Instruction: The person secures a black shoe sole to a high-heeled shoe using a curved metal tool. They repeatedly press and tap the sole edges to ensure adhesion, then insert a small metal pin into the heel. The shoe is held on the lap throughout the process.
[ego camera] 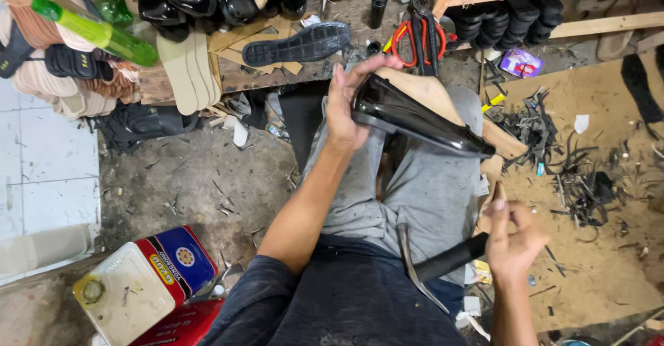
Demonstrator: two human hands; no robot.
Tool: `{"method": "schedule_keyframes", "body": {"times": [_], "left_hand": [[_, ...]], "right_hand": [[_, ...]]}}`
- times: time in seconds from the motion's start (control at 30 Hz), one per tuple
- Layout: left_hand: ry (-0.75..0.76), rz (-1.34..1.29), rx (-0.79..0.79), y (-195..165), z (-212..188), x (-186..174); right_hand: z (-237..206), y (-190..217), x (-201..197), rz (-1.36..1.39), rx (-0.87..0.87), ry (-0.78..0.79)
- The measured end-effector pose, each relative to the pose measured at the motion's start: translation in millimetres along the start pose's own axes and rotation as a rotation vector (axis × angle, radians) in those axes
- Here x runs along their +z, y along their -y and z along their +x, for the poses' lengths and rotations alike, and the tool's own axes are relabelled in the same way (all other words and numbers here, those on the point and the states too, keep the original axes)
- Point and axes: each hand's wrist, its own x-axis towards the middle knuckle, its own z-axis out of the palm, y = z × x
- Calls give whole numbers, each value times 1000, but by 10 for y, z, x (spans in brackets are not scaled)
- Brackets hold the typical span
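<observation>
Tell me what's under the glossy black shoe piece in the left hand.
Under the black shoe piece, held by the left hand, sits a tan wooden form on the grey-trousered lap; their contact is hidden.

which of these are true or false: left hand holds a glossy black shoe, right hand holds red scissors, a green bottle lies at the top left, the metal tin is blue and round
1. The left hand holds a glossy black shoe. True.
2. The right hand holds the red-handled scissors. False: its grip is on a black-handled hammer; the scissors lie on the bench above the knee.
3. A green plastic bottle lies at the top left. True.
4. The metal tin is blue and round. False: it is rectangular, red and blue with a cream top.
</observation>
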Motion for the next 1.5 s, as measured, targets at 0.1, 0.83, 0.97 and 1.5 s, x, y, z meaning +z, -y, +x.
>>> {"method": "schedule_keyframes", "body": {"times": [0.1,0.83,0.97,1.5], "left_hand": [[81,111,42,41,-19,45],[-63,434,-365,222,-1052,262],[-160,505,-237,118,-1104,219],[-200,1005,37,-321,-533,-407]], "right_hand": [[100,74,135,292,140,-90],[-201,795,641,747,333,539],[-239,1046,677,764,208,600],[123,1315,804,-93,194,590]]}}
